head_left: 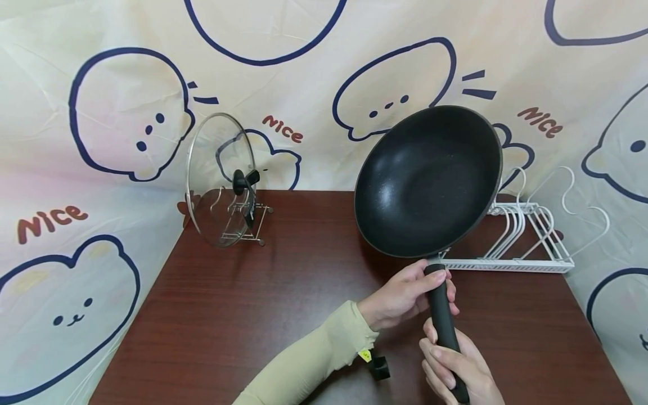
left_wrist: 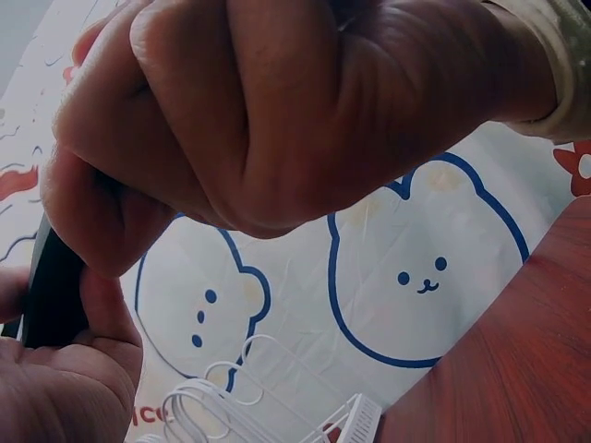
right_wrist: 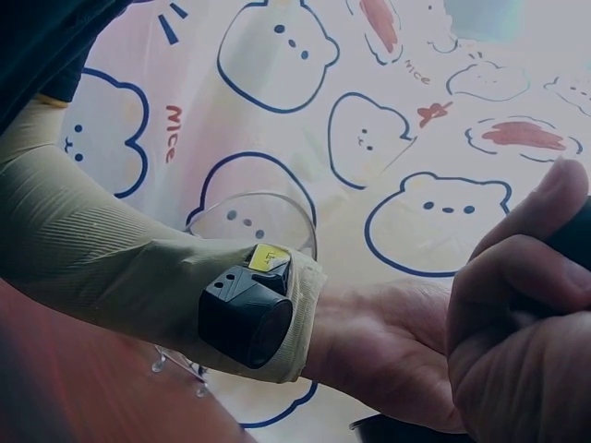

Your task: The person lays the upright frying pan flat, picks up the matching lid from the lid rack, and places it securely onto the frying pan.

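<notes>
A black frying pan (head_left: 427, 183) is held up above the table in the head view, its dark inside facing the camera and its handle (head_left: 441, 309) pointing down. My left hand (head_left: 405, 295) grips the upper handle just below the pan, thumb across the front. Lower down, my right hand (head_left: 463, 365) has its fingers curled round the handle's end. In the left wrist view the left hand (left_wrist: 268, 120) fills the top, with a bit of the black handle (left_wrist: 54, 291) at the left. The right wrist view shows the right hand (right_wrist: 526, 323) at the right edge.
A glass lid (head_left: 215, 208) with a black knob stands upright in a small wire rack (head_left: 260, 222) at the back left. Behind the pan, at the back right, is a white wire rack (head_left: 526, 264). A patterned cloth (head_left: 314, 90) covers the walls around the brown table (head_left: 283, 315).
</notes>
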`<state>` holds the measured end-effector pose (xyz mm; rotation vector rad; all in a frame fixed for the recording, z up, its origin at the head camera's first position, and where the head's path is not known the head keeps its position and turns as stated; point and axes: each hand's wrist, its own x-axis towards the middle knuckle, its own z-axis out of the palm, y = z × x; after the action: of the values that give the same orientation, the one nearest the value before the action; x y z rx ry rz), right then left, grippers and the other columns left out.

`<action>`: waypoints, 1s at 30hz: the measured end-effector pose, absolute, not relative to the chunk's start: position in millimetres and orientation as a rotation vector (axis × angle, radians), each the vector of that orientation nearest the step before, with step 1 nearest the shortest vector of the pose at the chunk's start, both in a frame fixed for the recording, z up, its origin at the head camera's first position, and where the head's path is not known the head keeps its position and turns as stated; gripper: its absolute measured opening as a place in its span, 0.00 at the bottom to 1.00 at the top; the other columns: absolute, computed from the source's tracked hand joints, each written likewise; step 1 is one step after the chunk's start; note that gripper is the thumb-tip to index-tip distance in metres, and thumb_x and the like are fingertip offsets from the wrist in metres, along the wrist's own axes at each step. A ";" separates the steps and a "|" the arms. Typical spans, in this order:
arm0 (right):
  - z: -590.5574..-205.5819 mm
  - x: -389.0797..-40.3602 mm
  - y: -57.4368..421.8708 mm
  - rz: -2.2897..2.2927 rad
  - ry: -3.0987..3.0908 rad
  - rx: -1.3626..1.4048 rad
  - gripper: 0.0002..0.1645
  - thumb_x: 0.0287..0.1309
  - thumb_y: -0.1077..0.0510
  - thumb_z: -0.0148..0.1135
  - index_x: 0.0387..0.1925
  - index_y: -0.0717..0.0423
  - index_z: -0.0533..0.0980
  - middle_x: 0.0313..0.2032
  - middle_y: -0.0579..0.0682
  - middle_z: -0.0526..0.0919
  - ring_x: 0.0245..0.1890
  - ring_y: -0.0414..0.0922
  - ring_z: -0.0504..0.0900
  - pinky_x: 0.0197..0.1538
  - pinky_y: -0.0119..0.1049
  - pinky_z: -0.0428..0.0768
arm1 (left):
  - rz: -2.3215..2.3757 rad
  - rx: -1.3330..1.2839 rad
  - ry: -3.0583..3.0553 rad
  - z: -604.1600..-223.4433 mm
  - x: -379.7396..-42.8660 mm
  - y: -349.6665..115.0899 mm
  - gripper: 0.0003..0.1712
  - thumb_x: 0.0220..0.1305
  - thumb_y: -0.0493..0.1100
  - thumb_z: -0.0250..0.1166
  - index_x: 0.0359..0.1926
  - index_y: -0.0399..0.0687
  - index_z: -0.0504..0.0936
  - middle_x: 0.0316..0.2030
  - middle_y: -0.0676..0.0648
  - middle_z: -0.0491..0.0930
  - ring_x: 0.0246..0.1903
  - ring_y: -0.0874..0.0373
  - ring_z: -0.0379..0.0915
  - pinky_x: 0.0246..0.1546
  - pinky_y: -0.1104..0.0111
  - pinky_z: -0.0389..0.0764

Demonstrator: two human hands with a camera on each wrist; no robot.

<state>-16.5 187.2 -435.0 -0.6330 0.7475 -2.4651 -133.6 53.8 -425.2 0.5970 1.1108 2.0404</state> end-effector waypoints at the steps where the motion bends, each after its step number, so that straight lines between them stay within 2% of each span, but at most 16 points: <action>1: -435.3 -16.8 186.8 -2.464 0.751 -0.637 0.25 0.72 0.73 0.18 0.53 0.59 0.63 0.21 0.55 0.52 0.12 0.49 0.49 0.12 0.39 0.44 | 2.044 0.592 1.114 -425.7 -133.6 53.4 0.05 0.83 0.39 0.47 0.52 0.45 0.68 0.36 0.52 0.79 0.35 0.61 0.86 0.60 0.65 0.82; 3: -435.9 -17.7 186.1 -2.461 0.751 -0.647 0.25 0.72 0.73 0.18 0.53 0.59 0.63 0.21 0.55 0.52 0.12 0.49 0.50 0.12 0.38 0.44 | 2.048 0.585 1.117 -426.5 -133.4 52.4 0.05 0.83 0.39 0.47 0.52 0.45 0.68 0.36 0.52 0.79 0.35 0.61 0.86 0.60 0.65 0.82; 10: -438.4 -20.9 183.4 -2.456 0.802 -0.691 0.26 0.70 0.75 0.17 0.52 0.60 0.63 0.20 0.54 0.52 0.10 0.49 0.50 0.10 0.37 0.47 | 2.066 0.595 1.093 -428.1 -133.2 50.0 0.05 0.83 0.40 0.46 0.51 0.46 0.68 0.36 0.54 0.80 0.36 0.63 0.86 0.50 0.72 0.85; 17: -438.8 -22.2 181.6 -2.452 0.810 -0.688 0.25 0.70 0.75 0.17 0.52 0.60 0.63 0.20 0.54 0.52 0.09 0.49 0.50 0.10 0.37 0.47 | 2.074 0.576 1.101 -430.5 -134.2 48.1 0.06 0.83 0.40 0.47 0.51 0.45 0.68 0.36 0.53 0.80 0.35 0.62 0.86 0.51 0.71 0.85; 25: -441.6 -22.4 180.4 -2.451 0.794 -0.689 0.25 0.70 0.75 0.18 0.52 0.60 0.63 0.20 0.54 0.52 0.09 0.49 0.50 0.10 0.37 0.46 | 2.063 0.542 1.117 -429.8 -131.5 45.1 0.05 0.83 0.41 0.46 0.49 0.50 0.69 0.35 0.54 0.80 0.35 0.63 0.86 0.52 0.71 0.84; 30: -442.0 -22.6 179.2 -2.451 0.778 -0.672 0.25 0.70 0.74 0.18 0.52 0.60 0.63 0.20 0.55 0.52 0.10 0.49 0.50 0.11 0.37 0.45 | 2.074 0.531 1.117 -431.1 -131.6 43.0 0.05 0.83 0.41 0.46 0.49 0.48 0.69 0.36 0.54 0.80 0.35 0.63 0.86 0.51 0.73 0.84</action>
<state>-22.6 179.2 -442.0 -0.6725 0.7781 -2.4511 -131.6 43.0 -431.1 0.5311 1.1170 2.0740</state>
